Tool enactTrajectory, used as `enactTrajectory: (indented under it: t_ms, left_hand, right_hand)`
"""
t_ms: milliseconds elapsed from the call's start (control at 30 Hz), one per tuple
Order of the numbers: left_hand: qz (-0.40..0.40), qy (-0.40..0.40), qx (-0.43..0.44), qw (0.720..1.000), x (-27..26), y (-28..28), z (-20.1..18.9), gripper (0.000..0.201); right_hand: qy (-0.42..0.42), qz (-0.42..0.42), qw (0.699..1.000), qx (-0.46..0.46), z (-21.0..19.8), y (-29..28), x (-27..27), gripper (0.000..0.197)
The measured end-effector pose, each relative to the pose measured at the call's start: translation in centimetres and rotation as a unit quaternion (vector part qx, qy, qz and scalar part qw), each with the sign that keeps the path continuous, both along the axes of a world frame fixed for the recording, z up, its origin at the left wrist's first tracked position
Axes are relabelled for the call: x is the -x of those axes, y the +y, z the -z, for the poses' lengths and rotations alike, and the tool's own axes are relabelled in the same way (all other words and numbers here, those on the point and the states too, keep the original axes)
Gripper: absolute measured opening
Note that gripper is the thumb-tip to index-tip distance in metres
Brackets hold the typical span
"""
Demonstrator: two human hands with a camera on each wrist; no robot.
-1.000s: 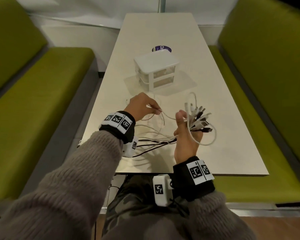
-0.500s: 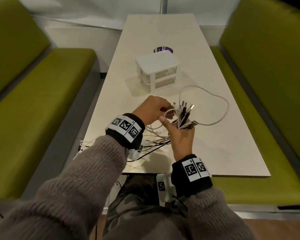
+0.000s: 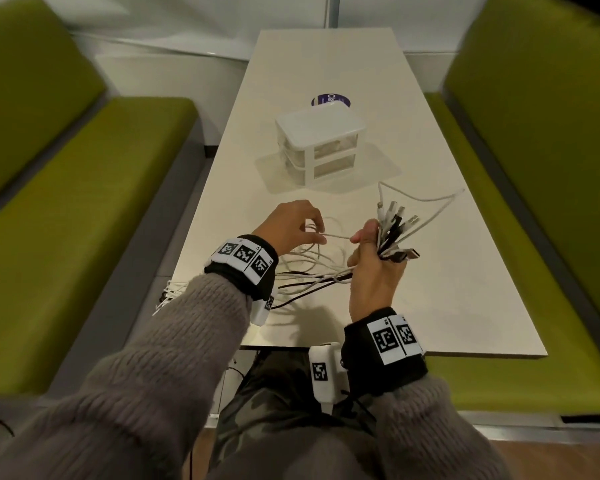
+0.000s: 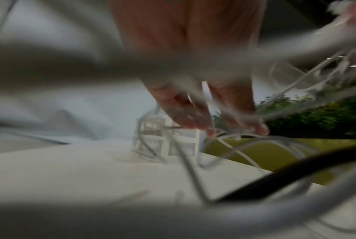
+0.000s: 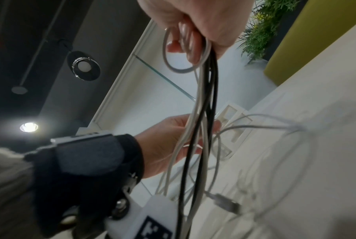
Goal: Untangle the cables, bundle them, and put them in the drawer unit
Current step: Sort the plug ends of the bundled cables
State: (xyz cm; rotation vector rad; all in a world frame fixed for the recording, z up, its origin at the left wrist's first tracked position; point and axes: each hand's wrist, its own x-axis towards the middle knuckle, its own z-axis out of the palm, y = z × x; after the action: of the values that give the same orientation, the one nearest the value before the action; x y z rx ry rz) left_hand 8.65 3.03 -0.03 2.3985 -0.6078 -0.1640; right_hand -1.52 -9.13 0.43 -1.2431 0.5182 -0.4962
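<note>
R hand clamped round the cables just below the plugs, connector ends fanned up and away from me. Half a sec ago my L hand was right against that fist; now it's drawn off to the side, pinching one white strand stretched taut btwn the two hands. The big white loop past the R hand has flattened and swung outward. Reads as: I'm pulling a single cable free of the bunch, so still untangling, bundling not begun.

Cables: thin, round, smooth jackets, mostly white, a couple black; slack lengths sag under both hands in loose curls onto the worktop, some trailing off its near edge by my L wrist. Plugs are small, metal-tipped, mixed white and black housings.

Drawer unit: beyond both hands, white frame, clear fronts, two tiers, both drawers pushed in. L wrist cam too blurred for finger detail.
</note>
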Motion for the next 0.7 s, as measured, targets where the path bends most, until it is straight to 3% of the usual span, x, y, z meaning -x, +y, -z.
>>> enactTrajectory:
  t_ms: [233, 333, 467, 567, 633, 700]
  left_hand:
    - [0.007, -0.021, -0.047, 0.999, -1.0, 0.5, 0.3, 0.016]
    - [-0.053, 0.006, 0.014, 0.998, -1.2, 1.9, 1.0, 0.022]
    - [-0.056, 0.007, 0.109, 0.992, -1.0, 1.8, 0.9, 0.026]
    - [-0.023, 0.041, 0.038, 0.998, -1.2, 1.4, 0.6, 0.034]
    - [0.006, 0.02, -0.034, 0.999, -1.3, 1.6, 0.9, 0.032]
    - [0.009, -0.012, -0.097, 0.995, -1.6, 2.0, 1.2, 0.047]
  right_hand:
    - [-0.049, 0.015, 0.999, 0.003, -0.4, 0.2, 1.3, 0.039]
    - [-0.056, 0.031, 0.998, 0.024, -1.0, -1.0, 0.9, 0.036]
    - [-0.017, 0.051, 0.998, -0.02, -0.1, -1.4, 0.2, 0.033]
    - [0.001, 0.048, 0.998, -0.04, 0.6, -1.5, 0.0, 0.041]
    - [0.005, 0.06, 0.997, -0.049, 0.7, -1.7, -0.1, 0.041]
    - [0.001, 0.076, 0.995, -0.065, 0.7, -1.9, -0.1, 0.036]
